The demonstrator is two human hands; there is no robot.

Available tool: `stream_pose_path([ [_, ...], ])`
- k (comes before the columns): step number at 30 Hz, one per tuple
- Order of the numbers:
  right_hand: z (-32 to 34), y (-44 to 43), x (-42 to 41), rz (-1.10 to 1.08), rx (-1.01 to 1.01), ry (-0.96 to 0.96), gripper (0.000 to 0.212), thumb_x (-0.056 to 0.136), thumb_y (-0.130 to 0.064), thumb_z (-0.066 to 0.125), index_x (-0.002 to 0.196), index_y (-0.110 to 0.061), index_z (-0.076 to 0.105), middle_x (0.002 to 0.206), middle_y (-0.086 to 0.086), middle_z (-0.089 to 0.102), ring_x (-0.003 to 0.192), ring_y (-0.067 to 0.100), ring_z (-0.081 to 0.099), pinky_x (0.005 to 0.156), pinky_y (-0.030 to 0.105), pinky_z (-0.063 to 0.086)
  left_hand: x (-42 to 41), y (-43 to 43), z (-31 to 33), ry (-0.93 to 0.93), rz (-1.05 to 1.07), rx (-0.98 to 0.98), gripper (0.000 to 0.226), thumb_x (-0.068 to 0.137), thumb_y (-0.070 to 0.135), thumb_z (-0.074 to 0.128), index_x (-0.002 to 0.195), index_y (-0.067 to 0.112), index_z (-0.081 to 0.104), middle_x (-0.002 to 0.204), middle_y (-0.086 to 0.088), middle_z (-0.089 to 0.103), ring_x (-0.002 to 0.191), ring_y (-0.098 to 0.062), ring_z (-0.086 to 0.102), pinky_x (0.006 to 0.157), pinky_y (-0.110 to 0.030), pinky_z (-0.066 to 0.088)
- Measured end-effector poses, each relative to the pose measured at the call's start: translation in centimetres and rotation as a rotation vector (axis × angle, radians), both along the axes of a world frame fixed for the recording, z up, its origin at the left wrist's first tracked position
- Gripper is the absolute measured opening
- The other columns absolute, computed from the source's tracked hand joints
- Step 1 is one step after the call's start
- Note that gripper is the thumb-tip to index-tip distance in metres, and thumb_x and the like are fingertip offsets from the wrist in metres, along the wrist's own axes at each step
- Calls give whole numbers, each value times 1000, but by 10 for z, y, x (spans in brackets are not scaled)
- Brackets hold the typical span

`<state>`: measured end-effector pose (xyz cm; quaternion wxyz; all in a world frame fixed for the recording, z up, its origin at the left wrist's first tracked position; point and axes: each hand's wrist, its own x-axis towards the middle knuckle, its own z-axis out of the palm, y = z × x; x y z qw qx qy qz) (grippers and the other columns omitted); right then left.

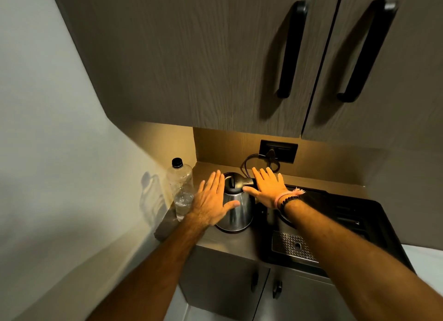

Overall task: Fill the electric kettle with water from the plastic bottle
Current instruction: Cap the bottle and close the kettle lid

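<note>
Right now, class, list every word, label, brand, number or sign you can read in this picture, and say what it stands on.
None can be read.
Plastic bottle: clear, with no label showing.
Electric kettle: bare steel body, black lid, no marking legible.
Wall socket: dark plate, no lettering visible.
Cupboard doors: plain wood grain with black handles.

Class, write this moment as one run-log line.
left hand: open, over kettle | right hand: open, flat | bottle: capped, upright, left of kettle | kettle lid: closed
</note>
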<state>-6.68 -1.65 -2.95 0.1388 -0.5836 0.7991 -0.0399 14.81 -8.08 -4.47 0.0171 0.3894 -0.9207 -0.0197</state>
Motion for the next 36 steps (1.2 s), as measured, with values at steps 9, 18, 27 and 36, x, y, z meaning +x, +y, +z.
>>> stream_pose_path([
  [9,-9,4,-7,57,-1,39,87,97,-63,36,160,-16,-2,170,13,0,156,31,-4,122,56,1,0,-3,-8,-15,17,-5,102,85,80,12,155,11,-13,165,-8,-18,152,-22,-13,123,-49,5],
  [18,-10,9,-14,-85,-207,-375,49,93,-23,68,138,-12,51,134,15,61,126,32,56,105,41,43,-21,7,-19,837,487,736,103,88,67,53,157,23,-9,166,-12,14,149,-37,22,117,-50,22],
  [27,-6,11,-17,-115,-313,-447,34,88,-15,73,120,-10,61,118,13,66,111,28,61,94,35,45,-37,8,-21,1089,646,831,106,66,78,61,149,17,34,142,-10,54,128,-32,50,109,-52,39],
  [36,23,48,-55,-179,-441,-480,29,87,-13,72,115,-15,65,112,7,68,105,25,63,91,35,48,-78,26,18,1162,442,857,98,66,70,72,142,16,42,134,-4,59,122,-24,54,106,-44,42],
])
